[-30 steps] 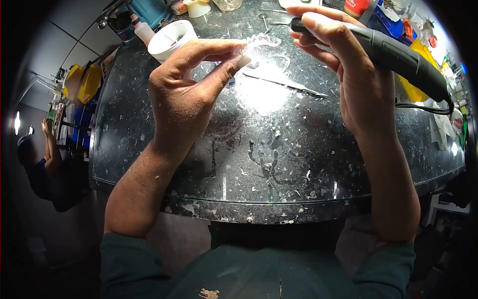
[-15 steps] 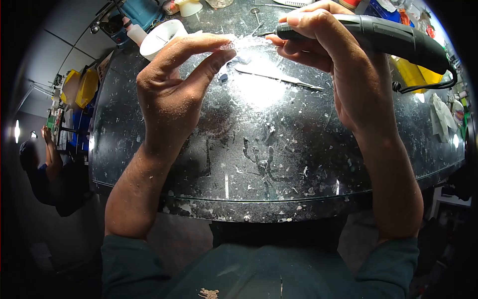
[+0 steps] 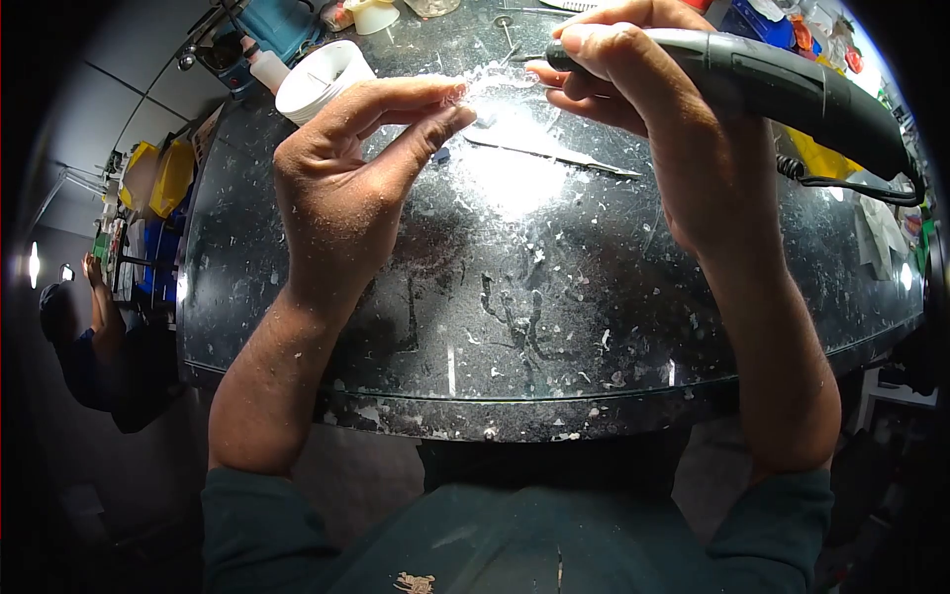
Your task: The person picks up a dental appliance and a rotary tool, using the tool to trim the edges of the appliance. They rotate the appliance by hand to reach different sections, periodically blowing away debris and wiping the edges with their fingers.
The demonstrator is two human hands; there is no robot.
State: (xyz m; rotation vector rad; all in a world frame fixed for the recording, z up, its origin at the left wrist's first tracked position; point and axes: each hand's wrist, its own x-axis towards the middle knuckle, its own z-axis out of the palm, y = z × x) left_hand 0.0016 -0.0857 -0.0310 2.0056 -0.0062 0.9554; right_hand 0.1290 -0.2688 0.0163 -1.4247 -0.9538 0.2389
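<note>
My left hand (image 3: pixel 341 178) pinches a small clear, curved plastic piece (image 3: pixel 503 77) between thumb and fingertips, under a bright light. In my right hand (image 3: pixel 683 139) is a black rotary handpiece (image 3: pixel 772 74), gripped like a pen, with its tip pointing left at the far side of the clear piece. Some right fingertips are right at that piece's edge. Below it on the dark bench (image 3: pixel 455 297) lies a slim metal carving tool (image 3: pixel 559 153). White dust and shavings speckle the bench, and fine dust covers my left hand.
A white cup (image 3: pixel 325 79) stands beyond my left hand, beside a squeeze bottle (image 3: pixel 265 67) and a blue machine (image 3: pixel 282 25). A coiled cord (image 3: pixel 841 181) trails at the right. Yellow bins (image 3: pixel 173 173) line the left, where another person (image 3: pixel 94 346) works.
The handpiece's rear end has dropped slightly and its tip has drawn back a little to the left. The clear piece has turned, showing more of its curve.
</note>
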